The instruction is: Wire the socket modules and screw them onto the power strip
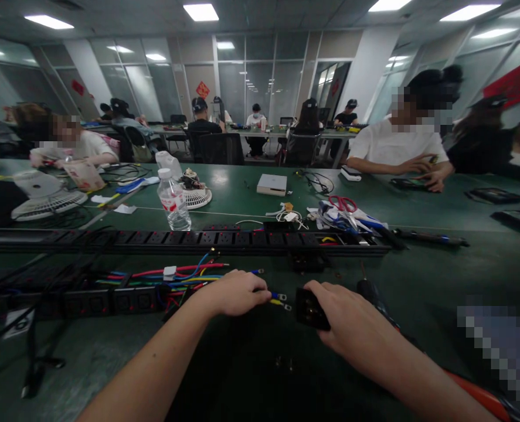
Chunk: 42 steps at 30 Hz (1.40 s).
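My left hand [237,292] is closed around coloured wires, with a blue-sleeved ring terminal [279,296] and a yellow-sleeved ring terminal [281,303] sticking out past its fingertips. Those wires run left into a black power strip [123,300] lying on the table. Between the thumb and fingers of my right hand [343,313] is a black plastic block [308,309] with brassy contacts on its face. A small gap separates the terminals from the block. A red wire [176,269] with a bare end lies behind my left hand. Small screws [291,367] rest in front of my hands.
Behind my hands a longer black power strip [216,239] crosses the green table. Beyond it stand a water bottle [174,202], a white box [272,184] and red scissors [343,203]. A dark-handled screwdriver [369,296] lies near my right hand. Co-workers sit across the table.
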Available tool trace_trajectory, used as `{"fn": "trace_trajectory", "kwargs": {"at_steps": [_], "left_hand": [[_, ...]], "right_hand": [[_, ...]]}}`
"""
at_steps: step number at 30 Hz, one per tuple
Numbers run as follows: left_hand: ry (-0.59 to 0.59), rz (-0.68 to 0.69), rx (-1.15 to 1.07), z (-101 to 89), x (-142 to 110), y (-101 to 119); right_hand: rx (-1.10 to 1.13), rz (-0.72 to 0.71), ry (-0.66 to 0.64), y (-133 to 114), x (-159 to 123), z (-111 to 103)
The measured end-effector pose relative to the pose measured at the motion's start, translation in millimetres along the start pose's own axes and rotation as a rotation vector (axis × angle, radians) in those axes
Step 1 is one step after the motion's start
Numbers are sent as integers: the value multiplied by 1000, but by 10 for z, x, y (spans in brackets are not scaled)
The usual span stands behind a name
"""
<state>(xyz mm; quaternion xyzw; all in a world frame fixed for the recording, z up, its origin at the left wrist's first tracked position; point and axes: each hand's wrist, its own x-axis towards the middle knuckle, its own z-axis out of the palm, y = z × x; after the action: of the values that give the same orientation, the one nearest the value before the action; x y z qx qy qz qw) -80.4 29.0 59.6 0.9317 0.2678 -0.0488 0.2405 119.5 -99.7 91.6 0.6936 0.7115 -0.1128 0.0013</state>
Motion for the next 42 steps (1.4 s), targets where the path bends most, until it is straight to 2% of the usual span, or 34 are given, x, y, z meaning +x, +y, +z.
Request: {"fn": "trace_trajectory", "kwargs": {"at_steps": [13, 18, 24, 42], "left_hand": [[-5, 12, 75, 62, 16, 9], [15, -21, 93, 111, 36, 22], [42, -46, 116, 123, 52, 48], [18, -70, 110, 115, 43, 76]], "right_hand": [[25, -82, 23, -176, 114, 190], [30, -100, 3, -167, 130, 254], [34, -140, 41, -132, 149, 339], [67, -140, 77, -148, 163, 381]]}}
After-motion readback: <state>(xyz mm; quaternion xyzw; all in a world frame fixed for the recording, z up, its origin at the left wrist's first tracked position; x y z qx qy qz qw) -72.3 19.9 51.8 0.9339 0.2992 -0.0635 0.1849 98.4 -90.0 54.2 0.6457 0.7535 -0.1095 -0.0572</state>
